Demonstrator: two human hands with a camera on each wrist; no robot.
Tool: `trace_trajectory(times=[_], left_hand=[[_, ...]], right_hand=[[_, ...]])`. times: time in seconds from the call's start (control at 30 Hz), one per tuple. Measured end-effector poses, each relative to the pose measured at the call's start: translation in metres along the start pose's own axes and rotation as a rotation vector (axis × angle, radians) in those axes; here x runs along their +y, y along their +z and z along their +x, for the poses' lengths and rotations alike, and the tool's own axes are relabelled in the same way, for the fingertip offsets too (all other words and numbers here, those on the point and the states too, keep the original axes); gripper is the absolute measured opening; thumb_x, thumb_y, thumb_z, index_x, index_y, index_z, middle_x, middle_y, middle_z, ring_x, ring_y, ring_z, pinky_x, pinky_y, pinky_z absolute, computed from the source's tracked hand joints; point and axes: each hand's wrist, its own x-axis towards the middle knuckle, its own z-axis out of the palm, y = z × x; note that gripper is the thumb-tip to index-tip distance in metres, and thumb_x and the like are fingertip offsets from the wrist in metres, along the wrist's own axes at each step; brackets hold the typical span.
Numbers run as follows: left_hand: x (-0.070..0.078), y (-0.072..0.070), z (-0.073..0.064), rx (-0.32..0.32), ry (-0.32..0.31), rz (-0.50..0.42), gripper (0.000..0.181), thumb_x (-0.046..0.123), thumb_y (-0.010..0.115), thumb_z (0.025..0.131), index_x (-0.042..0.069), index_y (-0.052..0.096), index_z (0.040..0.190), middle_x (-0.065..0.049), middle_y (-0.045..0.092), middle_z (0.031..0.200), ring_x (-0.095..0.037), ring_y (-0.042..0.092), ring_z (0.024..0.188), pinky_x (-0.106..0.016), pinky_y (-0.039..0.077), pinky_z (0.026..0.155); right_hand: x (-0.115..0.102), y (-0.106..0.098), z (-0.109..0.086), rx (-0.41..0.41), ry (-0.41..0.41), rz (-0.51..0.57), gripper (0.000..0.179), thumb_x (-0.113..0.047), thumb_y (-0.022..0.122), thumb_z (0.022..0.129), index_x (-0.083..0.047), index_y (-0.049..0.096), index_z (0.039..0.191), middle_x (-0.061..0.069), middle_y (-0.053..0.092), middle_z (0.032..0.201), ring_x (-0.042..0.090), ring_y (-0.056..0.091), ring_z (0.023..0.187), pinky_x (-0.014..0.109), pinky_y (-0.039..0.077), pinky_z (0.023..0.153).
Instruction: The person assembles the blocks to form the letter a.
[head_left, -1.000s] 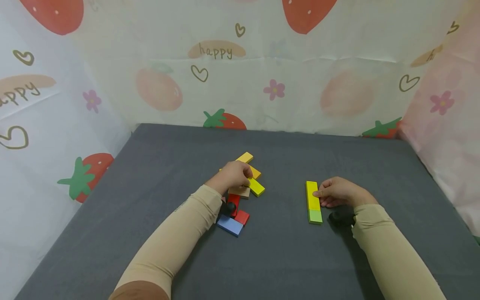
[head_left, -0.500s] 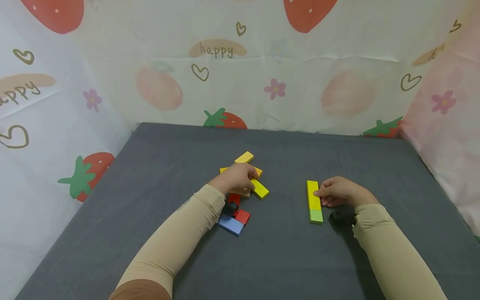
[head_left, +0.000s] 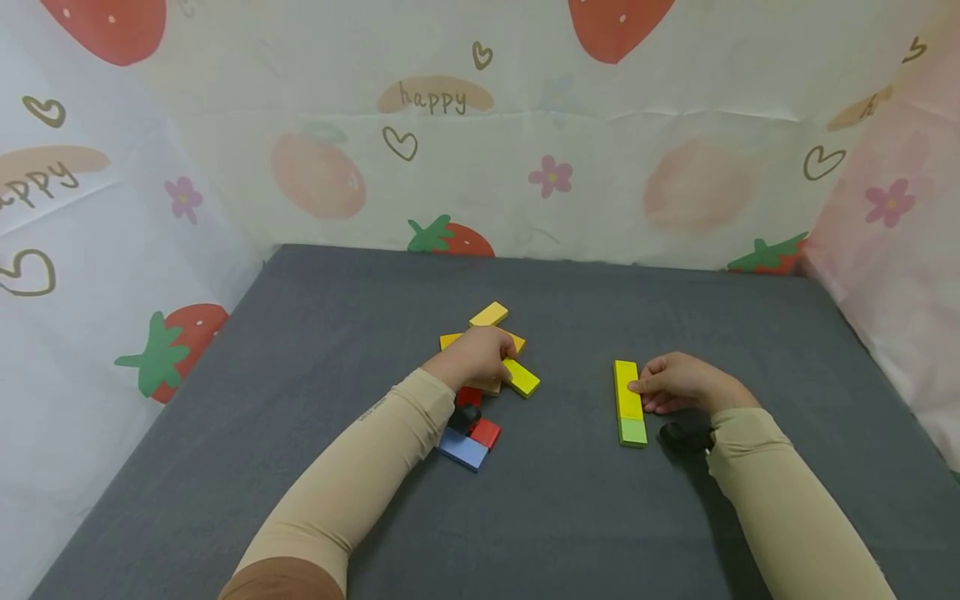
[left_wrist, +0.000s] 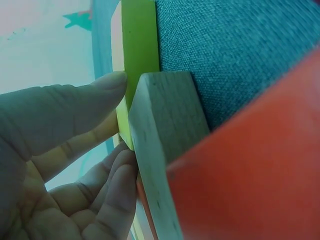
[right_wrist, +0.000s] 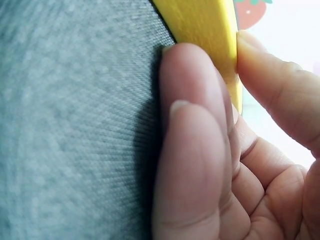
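My left hand (head_left: 474,357) pinches a bright yellow block (head_left: 523,378) at the right side of the left pile. In the left wrist view the thumb lies on that yellow block's edge, beside a plain wooden block (left_wrist: 175,107) and a large blurred red block (left_wrist: 260,165). On the right, my right hand (head_left: 686,383) holds a yellow piece (head_left: 623,379) by its right side, thumb on top and curled fingers alongside. A light green block (head_left: 633,432) sits flush against the near end of that yellow piece.
Around the left hand lie a pale yellow block (head_left: 489,314), an orange-yellow block (head_left: 517,340), a red block (head_left: 486,434) and a blue block (head_left: 463,450), partly hidden by the arm. The grey cloth table (head_left: 570,517) ends at a printed fabric wall (head_left: 585,125).
My left hand has moved slightly right with the yellow block, which has shifted right and a little nearer. The right hand and its yellow and green row look nearly still.
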Motion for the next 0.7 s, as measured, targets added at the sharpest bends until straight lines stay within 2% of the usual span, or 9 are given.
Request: trace_trajectory(times=[0.37, 0.7], left_hand=[[0.001, 0.0009, 0.0009, -0.017, 0.008, 0.059, 0.033, 0.014, 0.07, 0.088, 0.012, 0.07, 0.121, -0.004, 0.069, 0.118, -0.018, 0.057, 0.1, -0.033, 0.047, 0.097], [0.0032, 0.0009, -0.0013, -0.008, 0.011, 0.036, 0.02, 0.013, 0.072, 0.087, 0.011, 0.067, 0.107, -0.004, 0.066, 0.108, -0.018, 0.055, 0.093, -0.032, 0.048, 0.092]], right_hand=[[-0.0005, 0.0, -0.0003, -0.011, 0.002, 0.014, 0.021, -0.027, 0.065, 0.094, -0.011, 0.062, 0.082, -0.003, 0.063, 0.071, 0.009, 0.061, 0.066, 0.025, 0.053, 0.065], [-0.0012, -0.0002, -0.0018, -0.005, -0.002, 0.015, 0.021, -0.026, 0.065, 0.094, -0.011, 0.061, 0.079, -0.004, 0.063, 0.07, 0.008, 0.061, 0.065, 0.024, 0.053, 0.065]])
